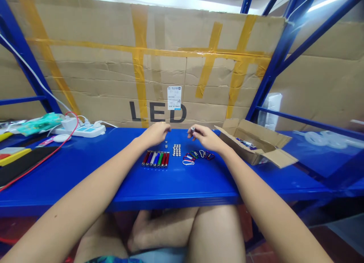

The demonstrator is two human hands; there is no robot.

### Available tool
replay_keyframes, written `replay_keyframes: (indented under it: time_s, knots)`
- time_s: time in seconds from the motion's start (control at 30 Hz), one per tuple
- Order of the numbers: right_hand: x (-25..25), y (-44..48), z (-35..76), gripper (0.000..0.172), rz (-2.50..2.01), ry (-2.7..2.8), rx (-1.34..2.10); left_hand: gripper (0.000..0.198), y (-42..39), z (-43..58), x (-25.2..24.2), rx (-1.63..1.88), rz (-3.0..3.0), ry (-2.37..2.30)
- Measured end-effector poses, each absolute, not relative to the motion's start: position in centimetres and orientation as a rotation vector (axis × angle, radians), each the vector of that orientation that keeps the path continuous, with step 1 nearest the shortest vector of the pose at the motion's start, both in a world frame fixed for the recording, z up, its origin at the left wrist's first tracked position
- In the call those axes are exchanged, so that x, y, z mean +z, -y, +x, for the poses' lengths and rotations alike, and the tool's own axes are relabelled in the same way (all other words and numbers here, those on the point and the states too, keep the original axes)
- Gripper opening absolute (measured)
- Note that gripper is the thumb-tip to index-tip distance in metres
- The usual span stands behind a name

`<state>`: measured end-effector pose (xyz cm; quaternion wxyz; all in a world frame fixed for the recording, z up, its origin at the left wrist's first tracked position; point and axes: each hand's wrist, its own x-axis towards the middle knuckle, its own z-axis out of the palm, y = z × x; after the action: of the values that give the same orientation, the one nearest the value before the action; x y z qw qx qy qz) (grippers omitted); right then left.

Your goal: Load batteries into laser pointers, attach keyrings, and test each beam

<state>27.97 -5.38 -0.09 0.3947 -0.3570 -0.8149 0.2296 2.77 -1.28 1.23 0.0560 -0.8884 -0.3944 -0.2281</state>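
Note:
My right hand [207, 137] grips a small tube with a silvery end [193, 129], which looks like part of a mini flashlight. Left of it, apart, my left hand [157, 132] hovers with its fingers curled together; anything in them is hidden. Below the left hand lie a few tiny silvery pieces [166, 144]. A row of mini flashlights [155, 159] in red, purple, silver, blue and green lies nearer to me. Beside them, button cells [176, 150] are set out in a grid. Below my right hand, several coloured carabiners [195, 155] are fanned out.
At right stands an open cardboard box [241, 143] with shiny metallic items inside. A white power strip [88, 130] with plugs and cables sits at back left, near a black pad [21, 168]. A large cardboard sheet [108, 81] walls off the back of the blue table [176, 183].

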Motion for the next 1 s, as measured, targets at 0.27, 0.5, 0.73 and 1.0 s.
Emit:
replay_keyframes:
  time_s: [0.27,0.5,0.73,1.0]
  knots:
    - [-0.4,5.2,28.1,0.014,-0.933,2.065,0.588,0.028,-1.0,1.0,-0.6,-0.38,-2.918,1.322]
    - [-1.1,5.2,27.9,0.018,-0.93,2.126,0.607,0.018,-1.5,1.6,-1.3,-0.295,-2.887,1.296]
    - [-1.3,5.6,27.4,0.018,-0.984,2.123,0.633,0.008,0.3,3.3,1.1,-0.696,-2.791,1.209]
    - [-0.9,5.9,26.7,0.013,-0.918,2.12,0.679,0.006,4.6,6.8,1.5,-1.391,-2.818,0.765]
